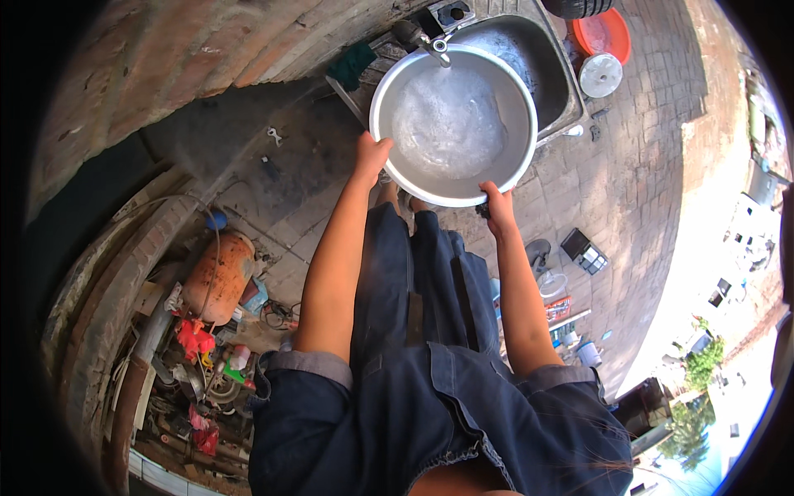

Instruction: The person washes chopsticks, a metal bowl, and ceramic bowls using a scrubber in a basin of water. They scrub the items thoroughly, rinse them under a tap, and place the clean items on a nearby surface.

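Note:
A wide round metal basin (396,162) is held out in front of me, with bubbly water (450,121) inside it. My left hand (373,155) grips its rim on the left, thumb over the edge. At the lower right of the rim, my right hand (498,208) has hold too, and something dark shows beside its fingers. Above the basin's far edge, a metal faucet (439,49) points down into it. The basin overlaps a stainless steel sink (549,68), covering part of its bowl.
A brick wall (167,56) rises at the left. Near it lies a rusty orange tank (220,279) beside a heap of clutter. To the right, an orange basin (620,37) and a white round lid (600,75) stand on paving. A black case (583,250) lies nearer.

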### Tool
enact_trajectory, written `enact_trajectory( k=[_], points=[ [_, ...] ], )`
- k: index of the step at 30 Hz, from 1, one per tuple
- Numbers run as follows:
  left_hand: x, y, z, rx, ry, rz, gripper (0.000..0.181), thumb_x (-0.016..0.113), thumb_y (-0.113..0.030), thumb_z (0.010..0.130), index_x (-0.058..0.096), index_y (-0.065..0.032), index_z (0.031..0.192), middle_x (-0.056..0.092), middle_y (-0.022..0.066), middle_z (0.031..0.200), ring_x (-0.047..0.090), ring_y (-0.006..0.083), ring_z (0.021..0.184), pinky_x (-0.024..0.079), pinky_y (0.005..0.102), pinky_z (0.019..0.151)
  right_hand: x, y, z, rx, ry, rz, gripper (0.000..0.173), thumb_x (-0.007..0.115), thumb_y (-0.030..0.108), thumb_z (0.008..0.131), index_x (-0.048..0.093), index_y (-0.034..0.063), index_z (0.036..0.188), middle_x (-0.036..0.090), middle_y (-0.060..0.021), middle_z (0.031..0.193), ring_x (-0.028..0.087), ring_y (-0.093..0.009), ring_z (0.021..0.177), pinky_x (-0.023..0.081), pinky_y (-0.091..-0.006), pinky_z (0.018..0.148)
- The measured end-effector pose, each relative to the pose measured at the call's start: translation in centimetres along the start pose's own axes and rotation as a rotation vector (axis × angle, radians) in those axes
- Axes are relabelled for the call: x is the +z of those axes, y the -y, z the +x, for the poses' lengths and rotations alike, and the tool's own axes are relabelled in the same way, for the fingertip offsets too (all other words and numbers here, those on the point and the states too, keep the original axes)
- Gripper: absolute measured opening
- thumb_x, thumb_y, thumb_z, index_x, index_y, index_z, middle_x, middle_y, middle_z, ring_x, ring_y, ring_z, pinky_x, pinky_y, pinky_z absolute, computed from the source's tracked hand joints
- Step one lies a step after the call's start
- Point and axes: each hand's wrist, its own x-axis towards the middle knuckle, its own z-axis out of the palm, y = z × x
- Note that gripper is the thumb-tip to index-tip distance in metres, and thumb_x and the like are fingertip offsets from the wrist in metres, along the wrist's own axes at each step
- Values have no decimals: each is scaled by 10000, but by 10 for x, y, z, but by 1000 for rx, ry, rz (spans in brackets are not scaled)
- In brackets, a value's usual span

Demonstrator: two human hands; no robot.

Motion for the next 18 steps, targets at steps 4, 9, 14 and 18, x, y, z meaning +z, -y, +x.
enact_trajectory(
  k=[4, 9, 14, 18],
  points=[
    [1, -1, -4, -31, 9, 51, 303, 527, -51, 709, 579, 52, 990, 627, 94, 913, 591, 164, 833, 450, 291, 716, -2, -4, 2, -20, -5, 46, 341, 598, 94, 732, 541, -90, 1014, 601, -109, 907, 565, -184, 805, 438, -299, 726],
    [1, 1, -1, -51, 30, 46, 306, 528, -51, 709, 575, 50, 995, 626, 96, 914, 590, 165, 835, 450, 292, 716, -3, -6, 3, 28, 20, 54, 349, 581, 90, 753, 517, -85, 1048, 596, -106, 916, 567, -184, 816, 445, -296, 725],
    [4, 9, 3, 9, -21, 7, 265, 523, -50, 699, 595, 66, 926, 641, 96, 804, 599, 146, 740, 457, 296, 635, -3, -5, 5, 10, 11, 68, 346, 565, 90, 766, 504, -77, 1062, 587, -103, 920, 561, -184, 821, 445, -296, 727],
    [4, 13, 4, -3, -22, -19, 264, 526, -46, 699, 594, 62, 930, 642, 95, 817, 601, 146, 752, 457, 292, 645, -2, -3, 6, 5, 22, 67, 337, 563, 87, 765, 505, -73, 1055, 581, -106, 927, 554, -183, 836, 442, -299, 733]
  ],
)
